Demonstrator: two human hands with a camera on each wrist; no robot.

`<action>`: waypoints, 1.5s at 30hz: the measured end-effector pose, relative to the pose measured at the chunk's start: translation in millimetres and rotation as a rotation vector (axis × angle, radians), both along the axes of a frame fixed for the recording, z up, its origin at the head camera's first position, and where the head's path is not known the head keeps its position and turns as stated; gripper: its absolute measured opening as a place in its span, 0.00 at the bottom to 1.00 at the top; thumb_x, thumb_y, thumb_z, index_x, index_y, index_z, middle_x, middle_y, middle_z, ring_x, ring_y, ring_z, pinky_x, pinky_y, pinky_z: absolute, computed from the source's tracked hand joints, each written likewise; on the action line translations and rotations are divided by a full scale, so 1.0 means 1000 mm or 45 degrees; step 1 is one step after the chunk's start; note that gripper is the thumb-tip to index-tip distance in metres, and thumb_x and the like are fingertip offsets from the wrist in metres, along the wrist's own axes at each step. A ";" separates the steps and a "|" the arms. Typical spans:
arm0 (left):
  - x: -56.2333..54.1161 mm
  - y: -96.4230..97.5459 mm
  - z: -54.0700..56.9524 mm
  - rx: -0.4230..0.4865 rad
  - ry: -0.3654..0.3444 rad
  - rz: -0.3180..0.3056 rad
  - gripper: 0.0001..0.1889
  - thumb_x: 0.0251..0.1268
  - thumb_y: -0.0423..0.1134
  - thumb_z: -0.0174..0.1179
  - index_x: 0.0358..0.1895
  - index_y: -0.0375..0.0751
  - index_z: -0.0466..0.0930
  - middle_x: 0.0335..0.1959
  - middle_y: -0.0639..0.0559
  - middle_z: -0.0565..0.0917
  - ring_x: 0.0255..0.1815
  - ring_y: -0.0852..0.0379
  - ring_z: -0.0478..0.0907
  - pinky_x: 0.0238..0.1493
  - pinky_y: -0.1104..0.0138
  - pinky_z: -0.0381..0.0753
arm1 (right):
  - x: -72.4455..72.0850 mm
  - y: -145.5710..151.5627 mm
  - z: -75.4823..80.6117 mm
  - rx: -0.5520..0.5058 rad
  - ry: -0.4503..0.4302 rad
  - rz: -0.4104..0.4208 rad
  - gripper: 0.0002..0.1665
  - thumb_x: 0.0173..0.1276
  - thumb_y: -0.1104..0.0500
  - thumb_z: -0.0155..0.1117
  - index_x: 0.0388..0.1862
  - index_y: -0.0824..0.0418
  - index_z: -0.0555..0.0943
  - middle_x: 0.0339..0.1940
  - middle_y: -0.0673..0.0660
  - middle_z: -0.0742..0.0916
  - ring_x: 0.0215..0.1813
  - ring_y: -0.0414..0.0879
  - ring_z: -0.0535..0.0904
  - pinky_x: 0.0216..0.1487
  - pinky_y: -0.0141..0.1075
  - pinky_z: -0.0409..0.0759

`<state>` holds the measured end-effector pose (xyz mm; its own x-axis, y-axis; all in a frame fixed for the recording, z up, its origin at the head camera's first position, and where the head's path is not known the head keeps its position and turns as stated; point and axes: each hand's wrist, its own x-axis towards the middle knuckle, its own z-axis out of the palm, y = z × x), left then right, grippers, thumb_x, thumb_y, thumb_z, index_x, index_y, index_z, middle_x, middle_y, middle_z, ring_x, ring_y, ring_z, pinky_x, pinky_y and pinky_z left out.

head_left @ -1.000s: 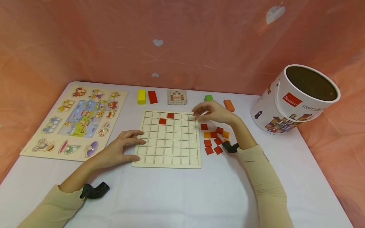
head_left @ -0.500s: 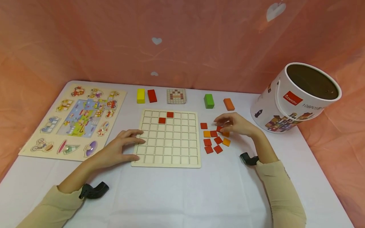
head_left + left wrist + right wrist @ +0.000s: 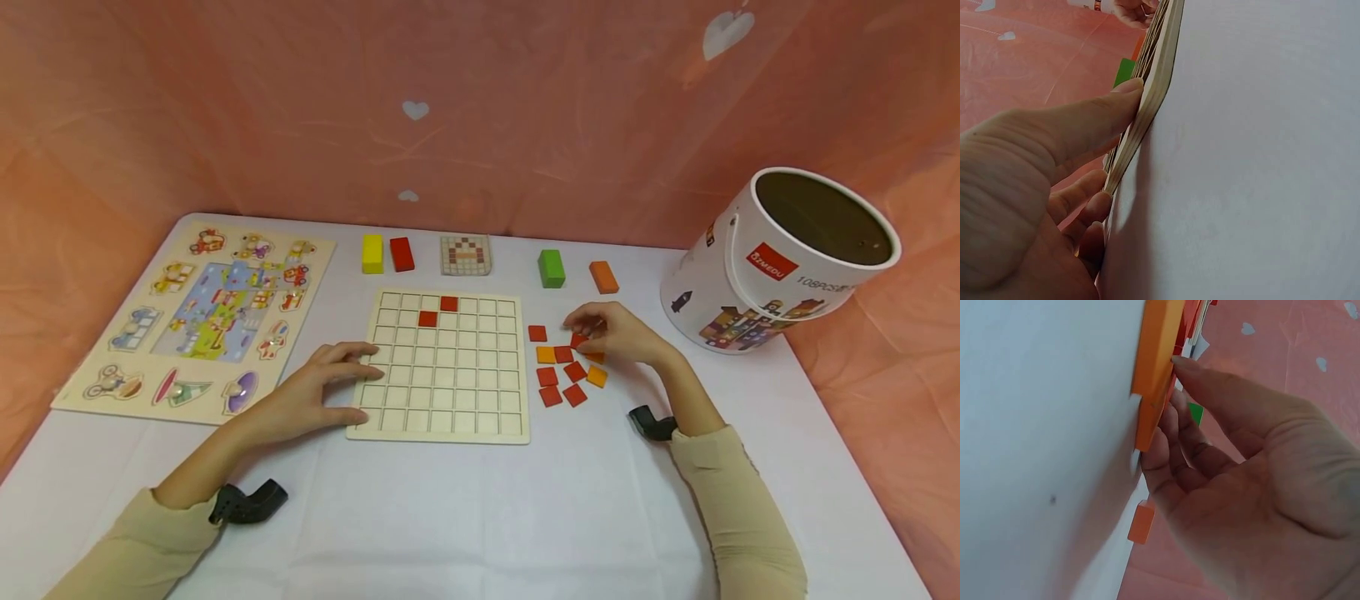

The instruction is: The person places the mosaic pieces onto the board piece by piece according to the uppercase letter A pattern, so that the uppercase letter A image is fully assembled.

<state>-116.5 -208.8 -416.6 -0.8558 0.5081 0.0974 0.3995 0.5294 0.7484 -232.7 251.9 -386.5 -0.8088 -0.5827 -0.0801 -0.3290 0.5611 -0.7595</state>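
Observation:
A pale wooden grid board (image 3: 442, 379) lies on the table in the head view, with a red tile (image 3: 448, 304) in its top row and another red tile (image 3: 427, 319) diagonally below. My left hand (image 3: 311, 392) rests at the board's left edge, fingers spread. Its thumb (image 3: 1100, 115) touches the rim in the left wrist view. To the right of the board is a loose cluster of red and orange tiles. There my right hand (image 3: 618, 335) has thumb and fingers around a red tile (image 3: 577, 341), pinching it beside an orange tile (image 3: 595, 357).
Behind the board stand a yellow block (image 3: 372, 254), a red block (image 3: 402, 255), a small pattern card (image 3: 465, 256), a green block (image 3: 551, 268) and an orange block (image 3: 603, 277). A picture puzzle board (image 3: 172, 333) lies at left; a white bucket (image 3: 720, 275) stands back right.
My right hand has drawn back from the board's upper right corner to the tile cluster, uncovering the green block, and stayed there over the last half second. My left hand has not moved.

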 end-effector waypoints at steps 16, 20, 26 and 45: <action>-0.001 -0.001 0.000 0.008 0.000 0.003 0.24 0.56 0.43 0.74 0.57 0.44 0.83 0.71 0.45 0.67 0.70 0.41 0.59 0.65 0.40 0.59 | -0.003 -0.006 0.008 0.011 0.013 -0.014 0.09 0.64 0.73 0.66 0.44 0.70 0.83 0.40 0.61 0.86 0.42 0.52 0.76 0.45 0.31 0.76; -0.002 0.000 0.000 0.006 0.002 0.004 0.24 0.56 0.42 0.74 0.57 0.44 0.83 0.71 0.46 0.67 0.70 0.41 0.60 0.65 0.40 0.59 | -0.010 -0.019 0.015 -0.043 -0.035 -0.056 0.09 0.65 0.72 0.64 0.43 0.69 0.85 0.41 0.61 0.86 0.44 0.53 0.78 0.47 0.32 0.77; -0.001 0.000 0.002 -0.004 -0.012 0.010 0.24 0.56 0.43 0.74 0.57 0.44 0.83 0.71 0.46 0.66 0.70 0.42 0.60 0.65 0.41 0.59 | -0.026 -0.065 0.022 -0.111 -0.098 0.009 0.11 0.64 0.71 0.64 0.45 0.69 0.85 0.42 0.60 0.87 0.45 0.52 0.78 0.49 0.36 0.78; 0.000 0.001 0.001 0.003 0.000 -0.003 0.24 0.56 0.42 0.74 0.57 0.43 0.83 0.70 0.46 0.67 0.68 0.43 0.61 0.64 0.41 0.60 | -0.042 -0.152 0.018 -0.063 -0.161 0.236 0.12 0.63 0.79 0.59 0.42 0.74 0.85 0.42 0.64 0.88 0.42 0.51 0.80 0.46 0.35 0.80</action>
<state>-116.4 -207.9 -415.2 -0.8545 0.5100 0.0986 0.4006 0.5264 0.7500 -274.8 99.7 -368.1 -0.6726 -0.7263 -0.1419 -0.3236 0.4611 -0.8263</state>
